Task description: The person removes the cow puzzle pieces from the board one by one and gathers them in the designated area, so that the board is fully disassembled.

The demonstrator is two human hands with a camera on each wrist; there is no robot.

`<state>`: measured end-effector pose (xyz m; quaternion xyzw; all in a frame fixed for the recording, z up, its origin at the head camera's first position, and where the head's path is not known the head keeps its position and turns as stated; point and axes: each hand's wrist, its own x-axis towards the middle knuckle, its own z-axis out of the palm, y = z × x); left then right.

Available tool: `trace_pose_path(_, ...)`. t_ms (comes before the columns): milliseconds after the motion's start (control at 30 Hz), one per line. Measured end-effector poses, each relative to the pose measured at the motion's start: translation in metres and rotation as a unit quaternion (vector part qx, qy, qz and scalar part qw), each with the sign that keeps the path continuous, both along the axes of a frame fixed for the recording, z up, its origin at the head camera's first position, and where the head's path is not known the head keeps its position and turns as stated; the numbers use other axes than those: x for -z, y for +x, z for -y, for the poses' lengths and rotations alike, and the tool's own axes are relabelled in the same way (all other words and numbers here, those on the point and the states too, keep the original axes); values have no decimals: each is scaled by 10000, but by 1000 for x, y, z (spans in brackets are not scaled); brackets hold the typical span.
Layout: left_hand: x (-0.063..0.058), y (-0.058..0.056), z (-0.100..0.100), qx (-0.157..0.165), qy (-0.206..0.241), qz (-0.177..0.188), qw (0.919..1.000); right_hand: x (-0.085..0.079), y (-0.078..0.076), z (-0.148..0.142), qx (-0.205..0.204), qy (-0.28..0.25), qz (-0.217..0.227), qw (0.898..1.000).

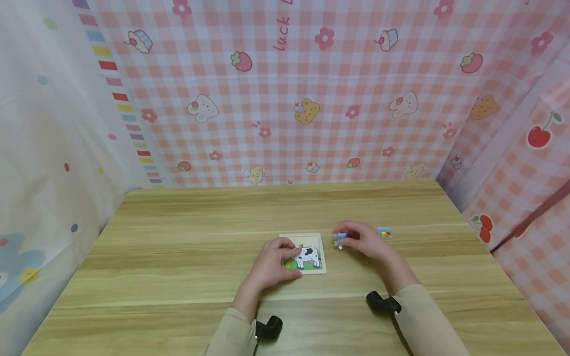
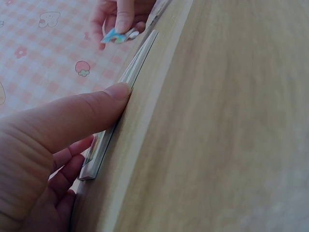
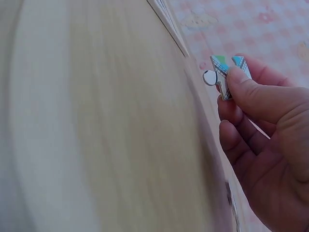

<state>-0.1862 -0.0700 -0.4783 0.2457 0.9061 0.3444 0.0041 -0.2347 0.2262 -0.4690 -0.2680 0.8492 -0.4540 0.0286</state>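
Observation:
A square wooden jigsaw puzzle board lies on the table, with a black-and-white cow on green showing in it. My left hand grips the board's left side, its thumb along the near edge and its fingers over the picture, hiding part of it. To the board's right, my right hand pinches a jigsaw piece with blue, green and white on it between thumb and fingers. In the left wrist view this piece is held up, apart from the board.
More colourful puzzle material lies beyond the right hand, partly hidden; whether it is one piece or more I cannot tell. The wooden table ends at a checked cloth at the back. Black wrist mounts sit by both sleeves.

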Motion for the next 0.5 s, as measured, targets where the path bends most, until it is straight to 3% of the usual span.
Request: trace_pose_path(500,0,1,0,-21,0,28,10000,1,14,-60,625,-536,93,9966)
